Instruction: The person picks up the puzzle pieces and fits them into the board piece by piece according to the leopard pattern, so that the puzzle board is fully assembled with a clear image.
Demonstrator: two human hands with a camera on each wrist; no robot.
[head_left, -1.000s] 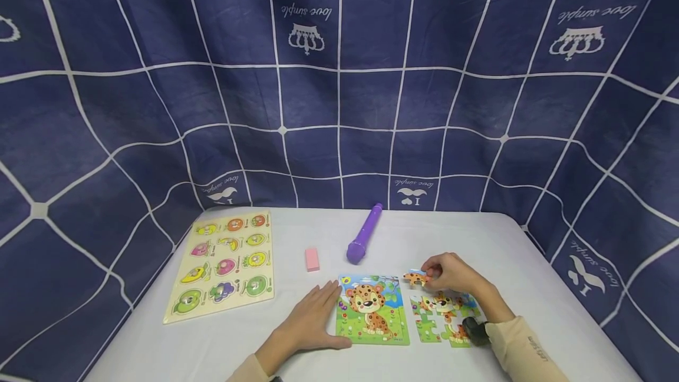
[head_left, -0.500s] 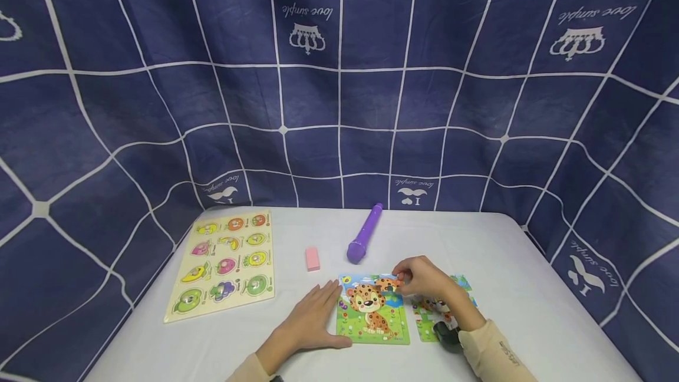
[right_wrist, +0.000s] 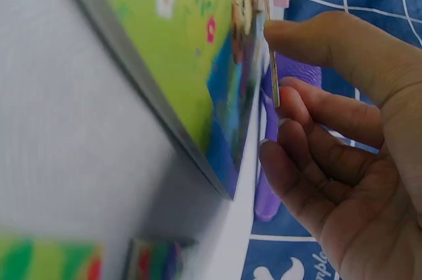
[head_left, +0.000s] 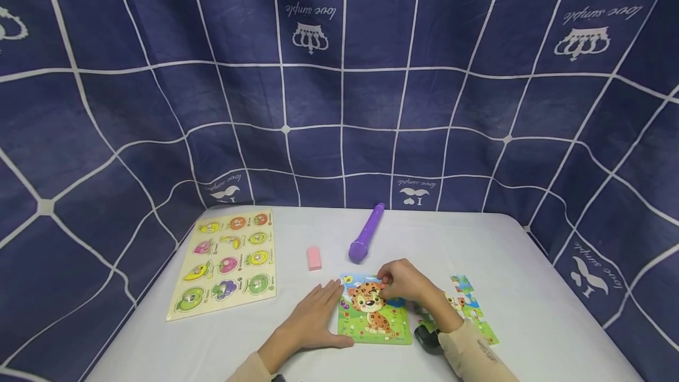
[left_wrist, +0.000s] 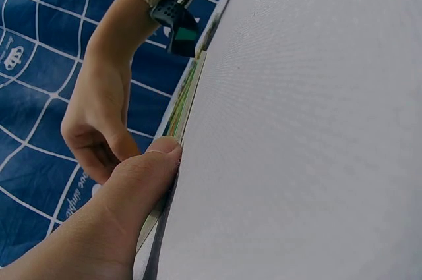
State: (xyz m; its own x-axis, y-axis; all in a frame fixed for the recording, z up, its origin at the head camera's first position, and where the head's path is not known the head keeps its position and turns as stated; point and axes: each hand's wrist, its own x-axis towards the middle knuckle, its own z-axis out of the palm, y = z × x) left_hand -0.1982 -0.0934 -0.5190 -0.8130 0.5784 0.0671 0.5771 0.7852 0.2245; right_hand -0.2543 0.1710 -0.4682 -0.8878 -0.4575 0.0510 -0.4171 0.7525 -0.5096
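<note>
A leopard picture puzzle board (head_left: 371, 329) lies near the front of the table. My left hand (head_left: 313, 320) rests along its left side, fingers extended, with the thumb (left_wrist: 155, 165) against the board's near edge. Over the upper part of the picture, my right hand (head_left: 405, 283) pinches a thin puzzle piece (right_wrist: 274, 76) between thumb and fingers. That piece stands tilted on edge in the right wrist view, and the hand mostly hides it in the head view. Several loose puzzle pieces (head_left: 480, 318) lie right of the board, partly covered by the right forearm.
A purple toy microphone (head_left: 367, 233) lies behind the board, and a pink block (head_left: 314, 258) is to its left. On the table's left side lies a wooden fruit puzzle (head_left: 214, 287). A blue checked curtain (head_left: 366, 99) encloses the back and sides.
My right hand has carried the puzzle piece left from above the loose pieces to the upper part of the leopard board. The left hand has stayed in place.
</note>
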